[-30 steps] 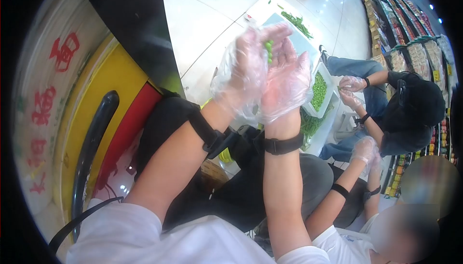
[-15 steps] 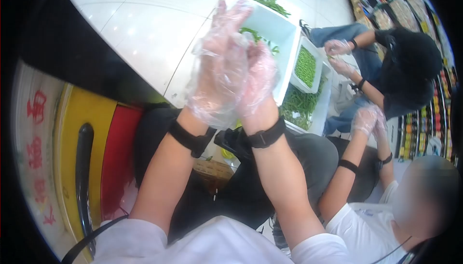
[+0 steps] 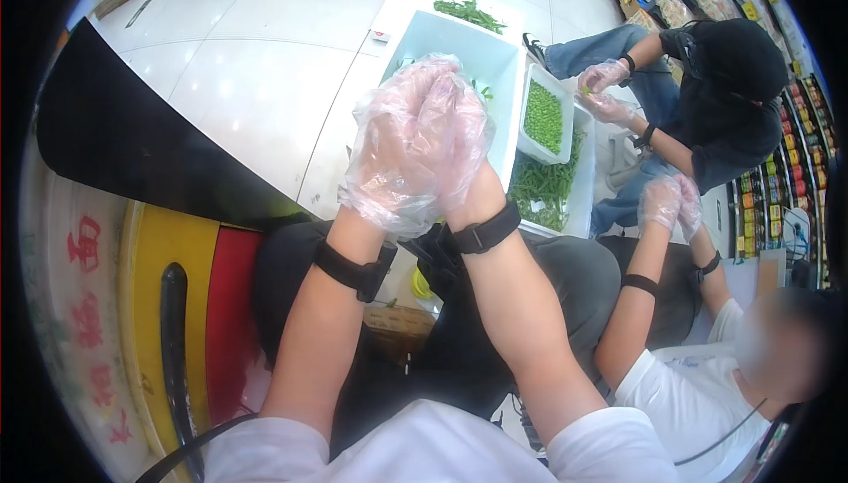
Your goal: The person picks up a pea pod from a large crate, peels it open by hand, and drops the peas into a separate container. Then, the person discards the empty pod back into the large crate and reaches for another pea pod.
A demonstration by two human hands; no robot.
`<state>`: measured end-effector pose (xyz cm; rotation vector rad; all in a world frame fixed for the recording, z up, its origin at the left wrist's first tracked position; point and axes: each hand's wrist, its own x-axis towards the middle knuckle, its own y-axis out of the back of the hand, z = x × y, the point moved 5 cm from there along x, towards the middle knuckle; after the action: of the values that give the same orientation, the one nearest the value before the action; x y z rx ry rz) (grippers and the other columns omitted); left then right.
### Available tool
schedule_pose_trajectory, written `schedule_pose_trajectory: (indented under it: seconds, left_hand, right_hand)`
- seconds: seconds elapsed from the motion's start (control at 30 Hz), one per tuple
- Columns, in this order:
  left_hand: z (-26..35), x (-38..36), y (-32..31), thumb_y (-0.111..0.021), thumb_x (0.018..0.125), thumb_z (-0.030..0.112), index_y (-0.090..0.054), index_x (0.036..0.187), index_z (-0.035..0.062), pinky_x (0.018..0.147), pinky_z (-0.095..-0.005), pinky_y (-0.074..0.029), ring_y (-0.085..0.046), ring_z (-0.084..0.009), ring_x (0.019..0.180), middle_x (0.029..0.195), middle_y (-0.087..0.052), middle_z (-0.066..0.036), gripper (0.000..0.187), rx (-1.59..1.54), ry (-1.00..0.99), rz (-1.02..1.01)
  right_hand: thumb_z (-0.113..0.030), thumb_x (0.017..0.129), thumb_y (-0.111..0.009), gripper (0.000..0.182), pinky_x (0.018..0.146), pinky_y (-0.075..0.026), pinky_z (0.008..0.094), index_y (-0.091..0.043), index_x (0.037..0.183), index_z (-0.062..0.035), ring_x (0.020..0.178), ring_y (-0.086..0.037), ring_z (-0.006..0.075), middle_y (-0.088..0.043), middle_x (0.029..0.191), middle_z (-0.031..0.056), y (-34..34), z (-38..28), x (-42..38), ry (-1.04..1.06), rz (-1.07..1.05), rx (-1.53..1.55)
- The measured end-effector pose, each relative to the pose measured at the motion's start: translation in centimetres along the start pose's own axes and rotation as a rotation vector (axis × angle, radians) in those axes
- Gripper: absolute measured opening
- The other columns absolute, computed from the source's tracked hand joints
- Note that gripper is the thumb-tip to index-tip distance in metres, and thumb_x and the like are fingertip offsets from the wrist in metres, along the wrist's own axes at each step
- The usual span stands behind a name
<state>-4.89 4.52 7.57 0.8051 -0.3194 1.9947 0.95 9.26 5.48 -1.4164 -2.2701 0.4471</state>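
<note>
My left hand (image 3: 387, 143) and my right hand (image 3: 459, 134) are clasped together in clear, crinkled plastic gloves. Their fingers are closed and pressed against each other; whether anything lies between them is hidden. Both hands are above the near left part of a white foam box (image 3: 505, 64), covering some of its inside. A few green pods (image 3: 482, 89) show in that box. Black straps circle both my wrists.
Green pods (image 3: 468, 15) lie on a white surface beyond the box. A white tub of shelled green peas (image 3: 542, 118) stands over a box of pods (image 3: 539, 187). Two people with gloved hands sit at the right. A black panel (image 3: 159, 147) is at left.
My fingers, stretched out half a second ago, have folded into a clasp. The view has shifted a little. At the lower right, the other person's hands stay together.
</note>
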Motion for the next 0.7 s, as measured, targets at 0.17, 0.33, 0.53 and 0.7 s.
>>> schedule_pose_trajectory:
  seconds: [0.17,0.33,0.53,0.7]
  left_hand:
    - [-0.1,-0.4,0.0,-0.05,0.088,0.013,-0.061,0.1,-0.0051,0.086,-0.0377,-0.046,-0.06,-0.0359,0.097,0.1,-0.063,-0.023,0.025,0.15,-0.042,0.083]
    - [-0.8,-0.6,1.5,-0.042,0.097,0.017,-0.061,0.106,-0.0012,0.08,-0.028,-0.042,-0.055,-0.015,0.089,0.1,-0.063,-0.008,0.027,0.127,0.06,0.073]
    - [-1.0,0.2,1.1,-0.046,0.091,0.012,-0.06,0.094,-0.0051,0.082,-0.0351,-0.046,-0.059,-0.0381,0.092,0.095,-0.062,-0.021,0.022,-0.092,0.24,0.088]
    - [-0.9,0.4,2.2,-0.037,0.098,0.022,-0.06,0.11,-0.0024,0.09,-0.0339,-0.043,-0.055,-0.0219,0.108,0.114,-0.06,-0.014,0.036,0.151,0.212,-0.044]
  right_hand:
    - [-0.031,0.096,-0.034,0.039,0.044,-0.038,0.0278,-0.042,0.062,-0.014,0.042,-0.042,0.0144,-0.041,0.05,0.0011,6.3,2.0,4.0,-0.442,-0.075,0.75]
    - [-0.036,0.097,-0.026,0.045,0.037,-0.021,0.0278,-0.032,0.058,-0.0153,0.036,-0.023,0.0139,-0.022,0.044,-0.0008,15.5,5.1,6.9,-0.46,0.368,0.537]
    - [-0.035,0.095,-0.027,0.036,0.04,-0.026,0.0283,-0.034,0.067,-0.013,0.042,-0.032,0.0136,-0.029,0.051,-0.0012,32.3,11.3,2.5,-0.403,0.929,0.396]
    - [-0.034,0.09,-0.034,0.026,0.049,-0.037,0.0309,-0.041,0.073,-0.0159,0.051,-0.041,0.0167,-0.039,0.061,0.0017,50.4,12.7,2.6,-0.431,1.078,0.304]
